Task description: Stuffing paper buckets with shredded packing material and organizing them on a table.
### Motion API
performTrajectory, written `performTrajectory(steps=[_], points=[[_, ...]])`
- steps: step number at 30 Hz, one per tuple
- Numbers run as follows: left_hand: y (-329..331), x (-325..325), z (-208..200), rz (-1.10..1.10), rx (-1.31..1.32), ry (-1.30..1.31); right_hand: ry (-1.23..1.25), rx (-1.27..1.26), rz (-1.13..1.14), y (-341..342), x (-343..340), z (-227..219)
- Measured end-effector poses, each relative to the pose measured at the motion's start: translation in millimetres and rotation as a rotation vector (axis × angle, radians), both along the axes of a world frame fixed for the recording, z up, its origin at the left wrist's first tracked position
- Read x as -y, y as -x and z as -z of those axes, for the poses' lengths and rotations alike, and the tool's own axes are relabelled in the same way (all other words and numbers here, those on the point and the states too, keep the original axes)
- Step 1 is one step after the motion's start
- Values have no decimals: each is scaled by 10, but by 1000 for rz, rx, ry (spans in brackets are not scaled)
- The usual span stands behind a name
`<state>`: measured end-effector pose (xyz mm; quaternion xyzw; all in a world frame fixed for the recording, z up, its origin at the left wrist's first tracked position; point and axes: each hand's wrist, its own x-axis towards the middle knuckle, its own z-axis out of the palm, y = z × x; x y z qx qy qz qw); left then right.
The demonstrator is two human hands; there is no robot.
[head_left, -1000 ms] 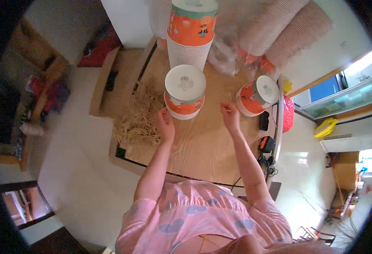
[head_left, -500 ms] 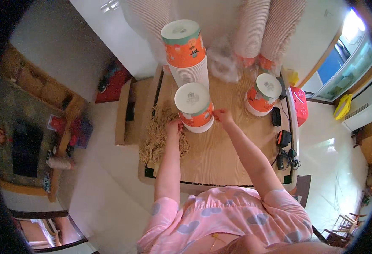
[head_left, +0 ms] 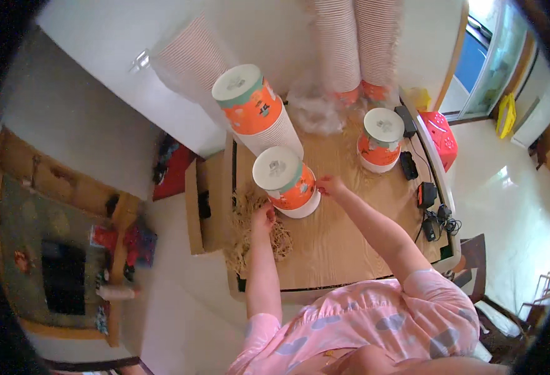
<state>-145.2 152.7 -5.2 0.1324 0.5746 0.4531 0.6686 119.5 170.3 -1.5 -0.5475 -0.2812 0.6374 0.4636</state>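
Note:
An orange paper bucket (head_left: 295,190) with a teal band and white base stands upside down on the table, over another white rim. At its left side, my left hand (head_left: 264,219) is closed with curled fingers, above a tangled heap of tan cord (head_left: 243,240). By its right side, my right hand (head_left: 330,185) is closed in a pinch, its fingertips beside the bucket wall. Whatever either hand pinches is too small to make out. Behind stands a tall nested stack of the same upturned buckets (head_left: 250,109). A shorter upturned stack (head_left: 380,147) sits at the right.
Long plastic-wrapped bucket stacks (head_left: 337,50) rise at the back, near crumpled clear film (head_left: 315,109). Black adapters and cables (head_left: 434,215) lie along the table's right edge, with a red plastic stool (head_left: 440,140) beyond. An open cardboard box (head_left: 209,206) stands left of the table (head_left: 343,250).
My view has shifted and tilted, so the table and buckets appear lower. Both hands remain at the sides of the near bucket, with little visible movement against it.

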Motion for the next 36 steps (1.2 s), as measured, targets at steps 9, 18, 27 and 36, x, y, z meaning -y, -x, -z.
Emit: performTrajectory(steps=[9,18,27,36], points=[[24,27,12,95,68,-22,45,-4,-210,-198,127,-37],[30,59,-192,198,4,-127,35,-19,-146,-165,123,-178],[-380,287,-1369,-23,-196,-561,-259,-218,-168,-339,410,-1314],[-524,1151,-1275,281,-158,-657,-537,-53,-355,-727,1502,-1841]])
